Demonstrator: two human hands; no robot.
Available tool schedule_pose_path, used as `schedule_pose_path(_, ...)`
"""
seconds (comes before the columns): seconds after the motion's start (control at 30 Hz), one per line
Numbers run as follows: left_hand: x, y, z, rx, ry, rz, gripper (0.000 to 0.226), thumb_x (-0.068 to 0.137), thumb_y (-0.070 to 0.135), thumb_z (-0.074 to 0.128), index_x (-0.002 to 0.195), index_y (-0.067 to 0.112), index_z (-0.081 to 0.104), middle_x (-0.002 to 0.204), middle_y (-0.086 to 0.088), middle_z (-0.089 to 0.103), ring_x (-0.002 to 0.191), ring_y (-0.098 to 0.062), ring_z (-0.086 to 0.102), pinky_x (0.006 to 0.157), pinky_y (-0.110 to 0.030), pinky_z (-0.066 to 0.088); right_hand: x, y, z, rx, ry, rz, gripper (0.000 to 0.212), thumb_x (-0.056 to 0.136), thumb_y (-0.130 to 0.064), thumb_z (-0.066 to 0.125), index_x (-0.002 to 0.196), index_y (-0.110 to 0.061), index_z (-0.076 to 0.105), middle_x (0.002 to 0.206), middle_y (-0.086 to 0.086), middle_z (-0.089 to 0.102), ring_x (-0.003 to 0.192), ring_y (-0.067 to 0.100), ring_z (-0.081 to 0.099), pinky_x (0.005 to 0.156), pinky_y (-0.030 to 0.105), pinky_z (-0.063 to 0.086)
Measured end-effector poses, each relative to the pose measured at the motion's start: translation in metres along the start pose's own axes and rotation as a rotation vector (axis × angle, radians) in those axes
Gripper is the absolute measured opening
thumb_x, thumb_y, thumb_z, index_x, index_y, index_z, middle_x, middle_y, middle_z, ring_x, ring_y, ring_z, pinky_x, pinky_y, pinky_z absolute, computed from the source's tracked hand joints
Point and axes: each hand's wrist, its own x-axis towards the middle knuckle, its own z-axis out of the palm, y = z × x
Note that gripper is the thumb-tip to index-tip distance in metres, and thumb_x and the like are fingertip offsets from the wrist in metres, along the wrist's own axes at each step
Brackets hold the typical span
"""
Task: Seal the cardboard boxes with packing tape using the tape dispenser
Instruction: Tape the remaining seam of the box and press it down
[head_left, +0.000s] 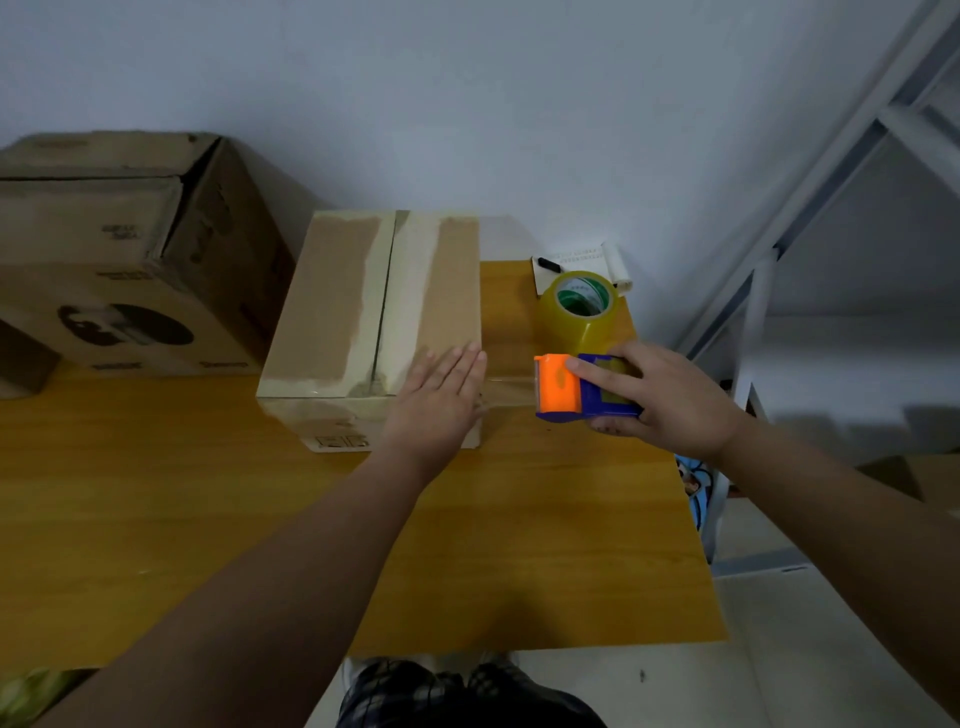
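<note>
Status: 2 boxes on bench, roughly half done by my read.

Small box, mid bench: flaps down, centre seam looks taped far-to-near, pale glossy band either side of the seam. Cross strip now in progress at the near end. Clear tape spans from the box's right edge to the tape dispenser, which sits just right of the box, above the bench.

Left grip: flat, fingers straight, pressing the box top at the near-right corner, grasping nothing. Right grip: clenched round the dispenser, index finger laid on the orange front.

Left to do, prob: cut the strip, fold the tail down the right side wall, then the big box at far left. Its top flaps are folded over w/ a gap showing and I see no fresh tape there.

Contents: small box closed, inside hidden. Big box inside not visible either.

Misc: spare tape roll upright beyond the dispenser, pad + black marker at far right.
</note>
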Motion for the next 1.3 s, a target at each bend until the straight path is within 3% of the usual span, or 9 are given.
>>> schedule_pose_path(0.17, 0.001, -0.002, -0.001, 0.000, 0.003, 0.009, 0.057, 0.103, 0.040, 0.012, 0.151, 0.013, -0.006, 0.159, -0.002, -0.005, 0.146, -0.015, -0.004, 0.114, -0.037, -0.012, 0.004, 0.003, 0.002, -0.015, -0.042, 0.003, 0.069, 0.086, -0.059, 0.040, 0.147, -0.035, 0.019, 0.115, 0.015, 0.053, 0.094, 0.029, 0.055, 0.072, 0.039, 0.049)
schedule_pose_path(0.3, 0.002, 0.000, -0.003, 0.013, -0.010, 0.011, 0.057, 0.103, 0.038, 0.012, 0.150, 0.012, -0.008, 0.159, -0.004, -0.007, 0.146, -0.016, -0.005, 0.114, -0.038, -0.012, 0.016, -0.002, 0.006, -0.126, -0.107, 0.044, 0.081, 0.082, -0.049, 0.065, 0.149, -0.040, 0.018, 0.114, 0.013, 0.054, 0.095, 0.031, 0.056, 0.076, 0.040, 0.045)
schedule_pose_path(0.47, 0.003, 0.001, -0.004, 0.032, -0.019, 0.010, 0.056, 0.104, 0.038, 0.009, 0.150, 0.011, -0.007, 0.159, -0.005, -0.006, 0.146, -0.017, -0.004, 0.116, -0.039, -0.008, 0.034, -0.019, -0.017, -0.312, -0.208, 0.030, 0.070, 0.095, -0.049, 0.046, 0.150, -0.042, 0.004, 0.135, 0.008, 0.037, 0.117, 0.028, 0.043, 0.096, 0.039, 0.036)
schedule_pose_path(0.7, 0.002, 0.001, -0.004, 0.021, -0.026, 0.004, 0.058, 0.103, 0.040, 0.011, 0.150, 0.011, -0.007, 0.159, -0.005, -0.005, 0.146, -0.018, -0.003, 0.116, -0.039, -0.008, 0.064, -0.050, -0.037, -0.426, -0.346, 0.018, 0.061, 0.098, -0.034, 0.048, 0.149, -0.041, 0.015, 0.134, 0.012, 0.039, 0.119, 0.034, 0.043, 0.095, 0.043, 0.035)
schedule_pose_path(0.87, 0.003, 0.000, -0.003, 0.020, -0.021, 0.006, 0.056, 0.104, 0.038, 0.009, 0.150, 0.012, -0.007, 0.159, -0.004, -0.004, 0.146, -0.017, -0.003, 0.116, -0.039, -0.007, 0.082, -0.067, -0.044, -0.492, -0.450, 0.059, 0.060, 0.094, -0.035, 0.057, 0.146, -0.037, 0.028, 0.129, 0.012, 0.042, 0.118, 0.035, 0.044, 0.090, 0.043, 0.037)
schedule_pose_path(1.0, 0.001, 0.000, -0.004, 0.019, -0.015, 0.010, 0.055, 0.104, 0.036, 0.009, 0.150, 0.012, -0.007, 0.159, -0.005, -0.005, 0.146, -0.018, -0.003, 0.116, -0.040, -0.007, 0.082, -0.068, -0.041, -0.479, -0.404, 0.017, 0.059, 0.094, -0.035, 0.055, 0.146, -0.037, 0.028, 0.128, 0.012, 0.043, 0.117, 0.034, 0.045, 0.091, 0.043, 0.037)
schedule_pose_path(1.2, 0.002, 0.000, 0.002, 0.002, 0.016, 0.002, 0.053, 0.105, 0.031, 0.013, 0.150, 0.012, -0.008, 0.159, -0.005, -0.006, 0.146, -0.018, -0.004, 0.116, -0.038, -0.007, 0.020, -0.014, -0.022, -0.218, -0.259, 0.065, 0.074, 0.094, -0.052, 0.045, 0.150, -0.042, -0.003, 0.136, 0.009, 0.037, 0.116, 0.027, 0.043, 0.096, 0.039, 0.037)
schedule_pose_path(1.3, 0.003, 0.000, 0.003, -0.004, 0.009, 0.003, 0.053, 0.105, 0.030, 0.014, 0.150, 0.012, -0.009, 0.159, -0.004, -0.008, 0.146, -0.017, -0.005, 0.116, -0.037, -0.007, 0.004, -0.008, -0.009, -0.176, -0.171, 0.052, 0.082, 0.086, -0.048, 0.060, 0.149, -0.039, 0.010, 0.124, 0.014, 0.050, 0.105, 0.031, 0.053, 0.085, 0.043, 0.044)
